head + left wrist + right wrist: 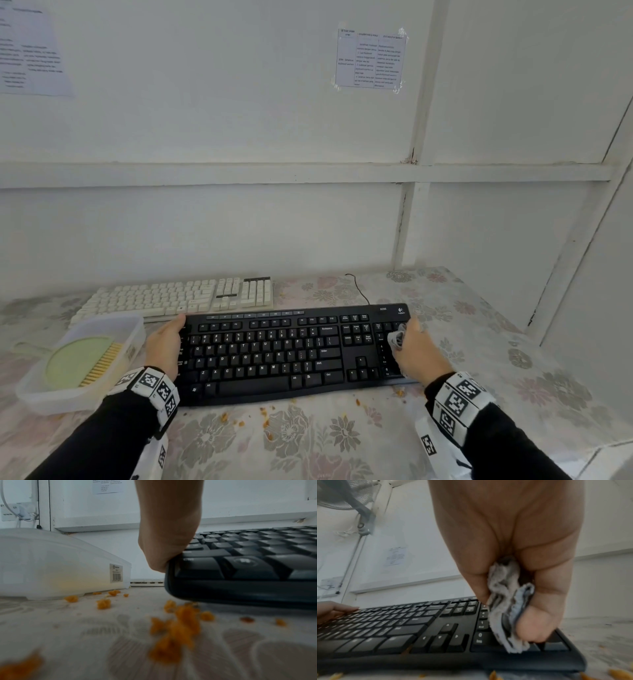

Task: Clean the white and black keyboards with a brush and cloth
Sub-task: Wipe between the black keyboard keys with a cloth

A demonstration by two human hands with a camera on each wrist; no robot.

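- On the flowered tablecloth point(342, 435), near centre: black keyboard point(274, 349), long axis running left to right, keys up, spacebar edge toward the person, function row toward the far wall.
- White keyboard point(178, 296) lies just behind it, far left, same left-right axis, touching or almost touching the black one's far edge; can't tell which.
- Right hand point(416, 353) sits over the number pad at the black keyboard's right end, fingers curled tight round a bunched grey-white cloth point(506, 615); the cloth hangs down onto the keys.
- Left hand point(164, 342) is at the keyboard's left end, palm against the side edge, thumb on the far-left corner; fingers look fairly straight, bracing rather than gripping, though the far side of the hand is hidden.
- Brush point(82, 363) lies unused in a clear plastic tub point(137, 329), left of the keyboard, bristles pointing right.
- Orange crumbs point(267, 416) are scattered on the tablecloth near the front edge of the black keyboard.
- Step, my read: cloth wipe of the black keyboard, working at the right end.
- Next move likely needs strokes along the key rows toward the left, with the left hand holding the board so it doesn't slide.
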